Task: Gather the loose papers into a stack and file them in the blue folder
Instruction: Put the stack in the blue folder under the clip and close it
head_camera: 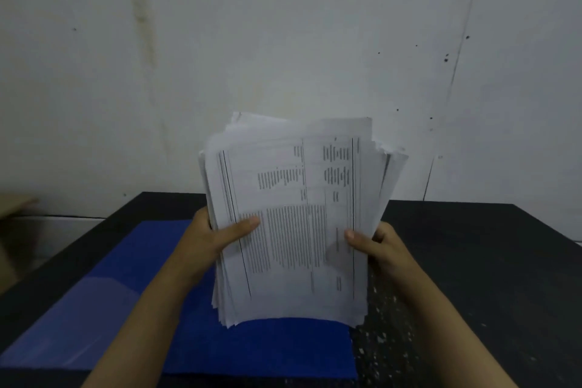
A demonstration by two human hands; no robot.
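While both hands hold it upright, a thick stack of printed papers (pixel 293 220) stands in the middle of the view, its lower edge at or just above the open blue folder (pixel 201 343); whether it touches cannot be told. The left hand (pixel 217 236) grips the stack's left edge, thumb laid across the front sheet and fingers hidden behind. The right hand (pixel 374 246) grips the right edge the same way, thumb on the front, fingers curled round the back. The front sheet carries rows of printed text and ruled lines, turned sideways. The sheets are not yet square: several corners fan out at the top and along the right side, and the bottom edges step unevenly.

The folder lies flat on a dark table (pixel 472 261), spread to the left and near side of the stack, with a glossy clear flap (pixel 78 324) on its left half. Pale specks mark the table's surface to the right of the folder. A plain white wall (pixel 283 41) stands behind the table, and a blurred brown cardboard shape (pixel 15 208) sits at the far left edge.

Judged from this, the gathering looks largely done and the step in hand is squaring the stack. The next move calls for tapping the lower edge until the sheets align, then laying the stack flat inside the folder without letting loose corners slide out.
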